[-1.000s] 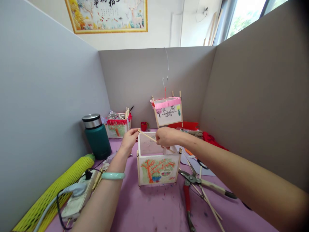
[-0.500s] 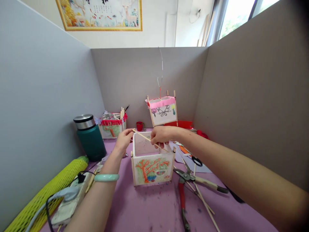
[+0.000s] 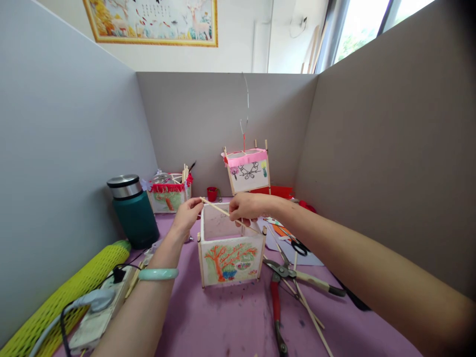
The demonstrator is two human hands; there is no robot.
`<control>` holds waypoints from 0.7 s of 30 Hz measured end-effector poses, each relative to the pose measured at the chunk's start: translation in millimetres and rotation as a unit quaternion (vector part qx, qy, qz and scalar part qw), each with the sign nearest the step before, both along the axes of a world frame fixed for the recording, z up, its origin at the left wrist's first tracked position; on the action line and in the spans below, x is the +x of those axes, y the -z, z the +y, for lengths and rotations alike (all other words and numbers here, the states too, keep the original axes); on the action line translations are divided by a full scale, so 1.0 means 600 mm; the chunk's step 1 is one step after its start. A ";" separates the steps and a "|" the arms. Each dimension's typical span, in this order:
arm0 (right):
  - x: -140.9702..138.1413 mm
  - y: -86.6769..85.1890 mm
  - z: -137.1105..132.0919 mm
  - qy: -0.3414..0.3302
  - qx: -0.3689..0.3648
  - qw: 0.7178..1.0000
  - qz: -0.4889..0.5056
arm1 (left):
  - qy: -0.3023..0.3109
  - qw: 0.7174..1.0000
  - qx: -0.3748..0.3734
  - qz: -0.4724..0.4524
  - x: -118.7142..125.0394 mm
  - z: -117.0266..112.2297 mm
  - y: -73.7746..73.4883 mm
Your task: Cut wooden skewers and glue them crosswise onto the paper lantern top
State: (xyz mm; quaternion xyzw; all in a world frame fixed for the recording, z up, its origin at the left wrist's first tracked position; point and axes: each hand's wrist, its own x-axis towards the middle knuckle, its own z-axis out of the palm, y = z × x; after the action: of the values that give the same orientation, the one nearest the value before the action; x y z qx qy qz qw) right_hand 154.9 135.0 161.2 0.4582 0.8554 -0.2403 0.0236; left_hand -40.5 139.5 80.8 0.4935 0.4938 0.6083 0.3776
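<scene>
1. Left arm (image 3: 143, 302) enters from seven o'clock; left hand (image 3: 186, 216) points toward one, fingers (image 3: 195, 202) pinched.
2. Right arm (image 3: 345, 253) enters from four o'clock; right hand (image 3: 246, 205) points toward nine, back upward, fingers curled.

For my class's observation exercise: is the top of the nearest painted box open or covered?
Open: you can see into the box, and a thin stick, held in the right hand, slants across its top.

The box (image 3: 231, 263) is standing on the table (image 3: 211, 322), with a stick (image 3: 215, 207) extending diagonally over its top. Shears (image 3: 284, 271) are lying to the right; a bottle (image 3: 136, 220) is standing to the left, behind a power strip (image 3: 102, 320). A cup (image 3: 211, 194) is sitting behind the box.
</scene>
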 end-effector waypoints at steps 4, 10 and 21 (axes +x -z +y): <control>-0.001 -0.004 -0.009 0.001 -0.002 1.000 -0.016 | 0.000 1.000 0.000 -0.002 -0.001 0.001 0.000; -0.006 -0.012 -0.029 0.010 0.018 0.999 -0.046 | 0.003 1.000 0.000 0.003 -0.002 0.003 0.000; -0.025 -0.022 -0.049 0.028 0.056 0.991 -0.119 | 0.003 1.000 0.003 0.009 -0.003 0.009 0.005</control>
State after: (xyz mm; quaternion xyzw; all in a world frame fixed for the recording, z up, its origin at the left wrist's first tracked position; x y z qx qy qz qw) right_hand 139.6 105.5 174.7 0.5076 0.8456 -0.1367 0.0927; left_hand -42.1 144.9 77.9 0.5019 0.4935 0.6041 0.3737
